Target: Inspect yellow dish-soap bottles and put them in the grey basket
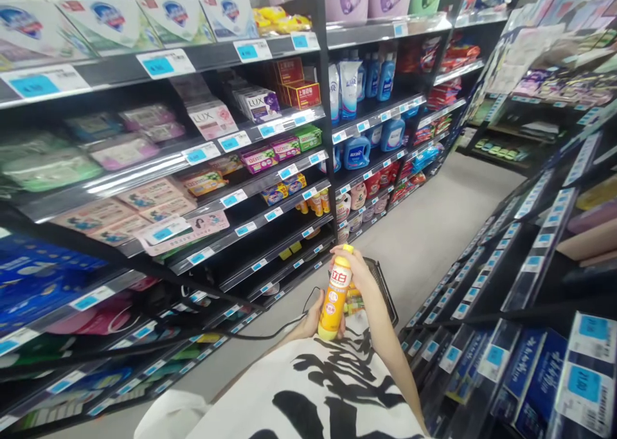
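An orange bottle [333, 301] with a yellow cap and a white-and-red label stands nearly upright in front of my body. My right hand [355, 265] wraps round its upper part near the cap. Lower down, my left hand [313, 317] grips it near the base, with some fingers hidden behind it. Just beyond the bottle, a dark shopping basket [383, 291] shows in part, with colourful packets [354, 299] inside. What carries the basket is hidden. A thin black cable [270, 336] runs leftward from beside my left hand.
Shelves of boxed soap [209, 116] line the left side, with blue detergent bottles [357, 153] farther along. Similar orange bottles [318, 202] stand on a lower shelf. Dark shelving with price tags [494, 355] closes in on the right. The grey aisle floor [434, 214] runs between.
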Demonstrator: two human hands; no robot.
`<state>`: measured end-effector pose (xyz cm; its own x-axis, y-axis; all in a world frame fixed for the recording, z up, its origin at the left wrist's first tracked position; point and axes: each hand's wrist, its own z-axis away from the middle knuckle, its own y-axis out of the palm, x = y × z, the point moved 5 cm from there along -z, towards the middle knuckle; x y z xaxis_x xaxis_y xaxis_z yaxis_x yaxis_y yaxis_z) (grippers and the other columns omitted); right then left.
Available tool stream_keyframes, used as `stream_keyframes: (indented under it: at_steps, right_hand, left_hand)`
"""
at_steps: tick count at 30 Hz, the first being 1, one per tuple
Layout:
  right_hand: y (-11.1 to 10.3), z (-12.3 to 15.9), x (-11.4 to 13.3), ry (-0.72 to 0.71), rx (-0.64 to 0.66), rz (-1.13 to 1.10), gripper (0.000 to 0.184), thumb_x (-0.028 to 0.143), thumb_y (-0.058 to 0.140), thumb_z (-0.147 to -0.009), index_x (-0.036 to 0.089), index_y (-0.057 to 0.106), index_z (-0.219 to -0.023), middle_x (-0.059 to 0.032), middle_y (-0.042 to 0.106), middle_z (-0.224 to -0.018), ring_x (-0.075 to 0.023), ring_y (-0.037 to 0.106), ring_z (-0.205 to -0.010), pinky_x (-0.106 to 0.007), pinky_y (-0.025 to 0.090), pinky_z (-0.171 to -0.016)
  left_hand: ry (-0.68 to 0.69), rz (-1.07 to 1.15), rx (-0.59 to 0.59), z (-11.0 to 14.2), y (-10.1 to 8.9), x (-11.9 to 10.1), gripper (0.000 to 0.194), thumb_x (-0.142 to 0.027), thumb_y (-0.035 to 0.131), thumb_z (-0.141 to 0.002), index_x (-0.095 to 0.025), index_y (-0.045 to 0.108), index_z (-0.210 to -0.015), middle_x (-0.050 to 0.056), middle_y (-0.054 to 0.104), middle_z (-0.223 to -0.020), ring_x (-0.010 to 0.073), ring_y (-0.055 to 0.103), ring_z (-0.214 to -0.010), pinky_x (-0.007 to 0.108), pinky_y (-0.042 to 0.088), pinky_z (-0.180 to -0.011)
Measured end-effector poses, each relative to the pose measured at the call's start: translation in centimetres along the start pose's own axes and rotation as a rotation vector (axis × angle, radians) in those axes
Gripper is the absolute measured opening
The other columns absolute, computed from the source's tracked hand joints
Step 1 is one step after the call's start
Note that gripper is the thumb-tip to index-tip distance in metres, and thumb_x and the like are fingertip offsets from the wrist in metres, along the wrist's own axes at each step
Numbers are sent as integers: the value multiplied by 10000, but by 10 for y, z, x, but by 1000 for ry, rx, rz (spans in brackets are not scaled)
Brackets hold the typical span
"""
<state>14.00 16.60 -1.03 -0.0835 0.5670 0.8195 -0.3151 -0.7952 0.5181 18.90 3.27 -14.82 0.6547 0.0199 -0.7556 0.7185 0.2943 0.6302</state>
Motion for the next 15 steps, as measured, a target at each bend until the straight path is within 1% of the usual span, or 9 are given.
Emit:
stream_keyframes:
  at_steps: [3, 6, 9, 11, 13, 15]
  right_hand:
    - [2, 2, -1, 7, 24, 40, 296, 376, 763, -676, 176, 681, -879, 5, 652, -571, -162, 618, -492, -255, 482, -478]
    - [2, 4, 0, 4, 6, 75, 351, 409, 767, -679, 184, 680, -934, 27, 630, -548, -148, 598, -472, -237, 452, -456]
    - [1, 5, 0, 4, -25, 94, 439, 429, 770, -676, 193, 664, -1031, 46, 618, -532, -146, 598, -468, -233, 457, -467]
    - [-1, 5, 0, 14, -39, 95, 501, 441, 774, -669, 198, 642, -1087, 51, 618, -527, -155, 603, -464, -243, 470, -471]
    - [-2, 4, -1, 21, -43, 87, 511, 449, 782, -663, 200, 633, -1083, 51, 619, -527, -162, 603, -459, -250, 474, -464]
    - [-3, 3, -1, 21, -37, 79, 457, 451, 787, -661, 195, 641, -1011, 47, 616, -527, -157, 593, -448, -248, 468, -453]
  left_hand:
    - [2, 58, -54, -5, -2, 2, 918, -820, -1, -872, -145, 450, -1302, 108, 684, -737, 268, 664, -542, 341, 478, -539]
    - [-3, 70, -86, -12, -1, 5, 882, -825, 23, -871, -147, 497, -1177, 92, 657, -663, 264, 657, -513, 315, 460, -501]
    - [-18, 45, -94, -18, -1, 6, 875, -844, 31, -852, -150, 522, -1060, 82, 616, -589, 254, 627, -468, 286, 416, -450]
    - [-29, 18, -84, -19, 1, 4, 880, -863, 45, -836, -153, 526, -1033, 88, 615, -591, 258, 623, -475, 282, 398, -444]
    - [-35, -18, -71, -18, 4, 0, 894, -892, 54, -815, -163, 526, -1024, 79, 608, -600, 259, 619, -492, 289, 396, -448]
    - [-45, -76, -51, -16, 11, -6, 854, -883, 122, -846, -166, 543, -1041, 51, 600, -636, 233, 609, -523, 300, 428, -472]
